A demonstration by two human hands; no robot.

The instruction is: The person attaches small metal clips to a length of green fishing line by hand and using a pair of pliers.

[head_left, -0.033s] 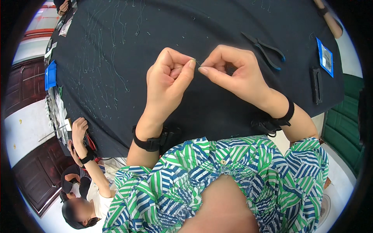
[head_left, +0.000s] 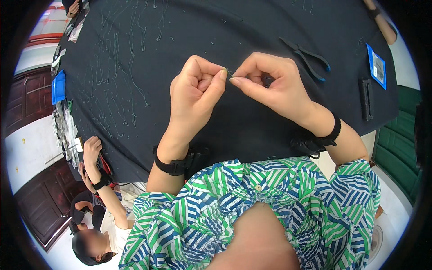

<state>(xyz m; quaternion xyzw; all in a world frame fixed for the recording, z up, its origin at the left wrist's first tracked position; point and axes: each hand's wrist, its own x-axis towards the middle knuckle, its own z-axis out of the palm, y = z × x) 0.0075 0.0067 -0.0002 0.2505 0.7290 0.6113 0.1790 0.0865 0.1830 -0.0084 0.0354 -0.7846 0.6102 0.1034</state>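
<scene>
Black cloth (head_left: 254, 123) beneath, still pinching fine thread (head_left: 230, 74) between left hand (head_left: 196, 86) and right hand (head_left: 281, 87), close but apart, left of the pliers (head_left: 298, 49), barely shifted, suggesting unfinished handling.

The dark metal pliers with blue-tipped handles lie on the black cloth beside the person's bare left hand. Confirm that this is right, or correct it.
Wrong hand: the head view shows the dark metal pliers with blue-tipped handles beside the person's bare right hand, not the left hand. They do lie on the black cloth.
</scene>
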